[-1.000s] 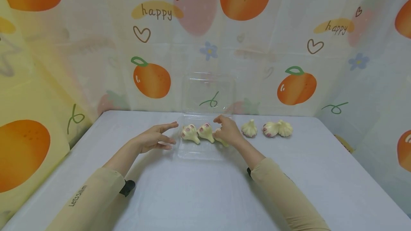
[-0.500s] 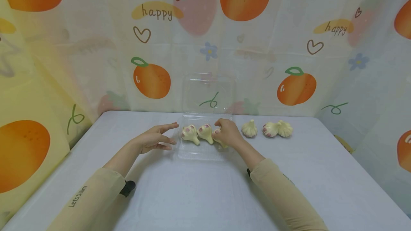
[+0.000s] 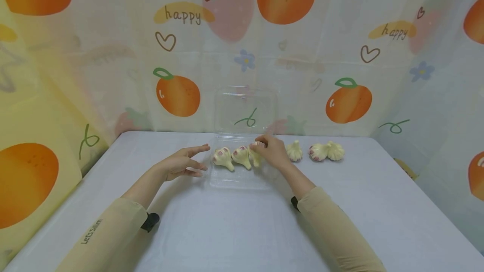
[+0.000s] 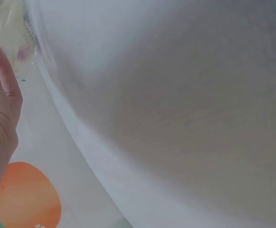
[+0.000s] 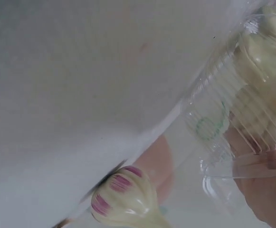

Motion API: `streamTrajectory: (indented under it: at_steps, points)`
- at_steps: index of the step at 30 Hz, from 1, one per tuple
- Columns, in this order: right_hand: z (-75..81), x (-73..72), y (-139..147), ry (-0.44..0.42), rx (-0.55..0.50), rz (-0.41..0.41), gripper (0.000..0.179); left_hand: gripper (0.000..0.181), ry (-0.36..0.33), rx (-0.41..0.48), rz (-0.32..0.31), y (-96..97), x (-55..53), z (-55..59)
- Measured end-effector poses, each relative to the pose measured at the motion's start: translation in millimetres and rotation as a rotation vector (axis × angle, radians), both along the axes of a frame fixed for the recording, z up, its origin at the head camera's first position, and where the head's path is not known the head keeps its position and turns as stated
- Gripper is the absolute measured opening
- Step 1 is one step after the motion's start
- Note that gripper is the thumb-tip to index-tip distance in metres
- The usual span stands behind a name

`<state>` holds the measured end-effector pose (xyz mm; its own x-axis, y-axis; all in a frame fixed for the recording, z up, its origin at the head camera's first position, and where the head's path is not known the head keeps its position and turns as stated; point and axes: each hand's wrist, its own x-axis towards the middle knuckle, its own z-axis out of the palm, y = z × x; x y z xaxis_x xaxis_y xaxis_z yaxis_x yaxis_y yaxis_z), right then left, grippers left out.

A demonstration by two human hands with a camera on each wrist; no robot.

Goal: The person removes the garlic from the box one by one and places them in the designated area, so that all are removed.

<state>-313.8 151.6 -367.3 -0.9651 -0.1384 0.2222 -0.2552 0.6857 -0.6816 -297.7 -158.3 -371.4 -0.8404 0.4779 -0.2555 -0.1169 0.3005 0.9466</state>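
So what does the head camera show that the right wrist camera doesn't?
Only the head view shows the left hand, open on the table beside the clear box, its raised lid, and three garlic bulbs lying outside. Only the right wrist view shows the box's ribbed wall up close and one bulb's purple streaks. Both show the right hand at the garlic in the box.
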Motion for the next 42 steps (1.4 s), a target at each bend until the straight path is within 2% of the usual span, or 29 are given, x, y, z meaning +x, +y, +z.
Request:
streamTrajectory:
  at_steps: [11, 15, 23, 28, 36, 42]
  points:
    - [0.9, -6.6, 5.7, 0.005, -0.091, -0.033, 0.040, 0.079, 0.002, 0.006, -0.005, -1.6, 0.2, -0.7]
    - [3.9, -7.1, 7.7, -0.038, -0.158, -0.050, 0.040, 0.078, 0.001, 0.005, -0.004, -1.8, -0.1, -1.2]
    - [10.7, -5.3, 14.4, -0.161, -0.369, -0.042, 0.038, 0.077, 0.005, -0.010, -0.002, -0.6, 0.7, 0.5]
    - [11.5, -6.2, 20.6, -0.185, -0.450, -0.015, 0.039, 0.078, 0.011, -0.017, -0.006, 0.3, 1.0, 1.1]
    - [14.1, -9.8, 37.9, -0.220, -0.577, 0.076, 0.040, 0.078, 0.012, -0.018, -0.004, -0.7, -0.3, -0.2]
    - [21.2, -10.6, 56.1, -0.281, -0.603, 0.093, 0.043, 0.079, 0.011, -0.019, -0.001, -0.7, -1.1, -1.0]
